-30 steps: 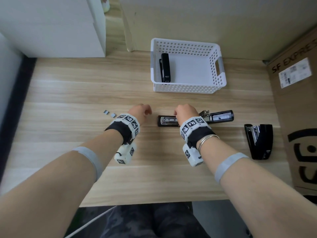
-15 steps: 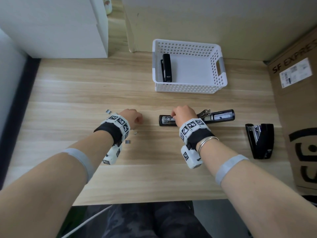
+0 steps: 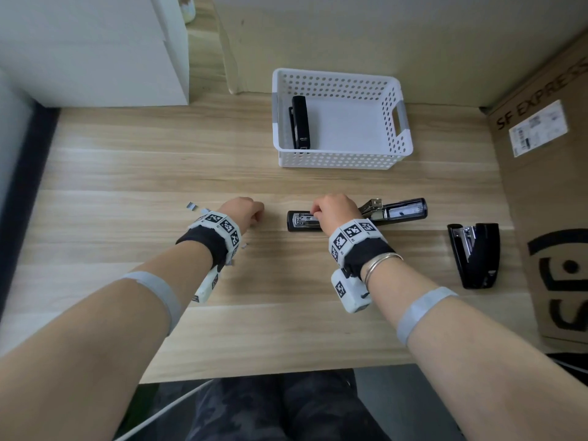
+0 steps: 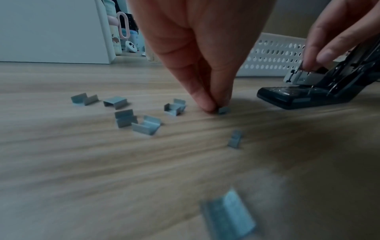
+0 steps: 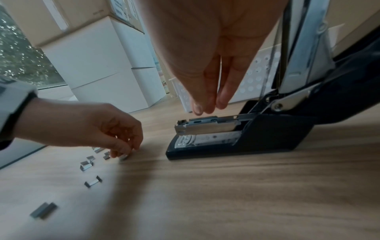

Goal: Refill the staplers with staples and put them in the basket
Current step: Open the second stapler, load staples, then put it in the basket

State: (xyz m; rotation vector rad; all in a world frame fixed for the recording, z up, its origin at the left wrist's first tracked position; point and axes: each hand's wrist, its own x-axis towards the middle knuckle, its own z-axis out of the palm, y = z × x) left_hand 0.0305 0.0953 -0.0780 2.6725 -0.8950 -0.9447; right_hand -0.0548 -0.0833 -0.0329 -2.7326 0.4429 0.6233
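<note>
Left hand (image 4: pixel 197 48) is pinching a staple strip (image 4: pixel 223 110) off the table (image 3: pixel 127 173); right hand (image 5: pixel 207 53), fingertips pressed together, is hovering over the open stapler (image 5: pixel 236 139).

Nearest strip of staples (image 4: pixel 228 216) blurred out of focus in the left wrist view. Small strip (image 4: pixel 223 110) under the left hand (image 4: pixel 203 53) half hidden by the fingertips (image 4: pixel 205 105). Middle of the open stapler (image 3: pixel 397 213) covered by the right hand (image 3: pixel 334 211) from the head. Cardboard box (image 3: pixel 553 192) cut off at the right edge, print only partly readable.
</note>
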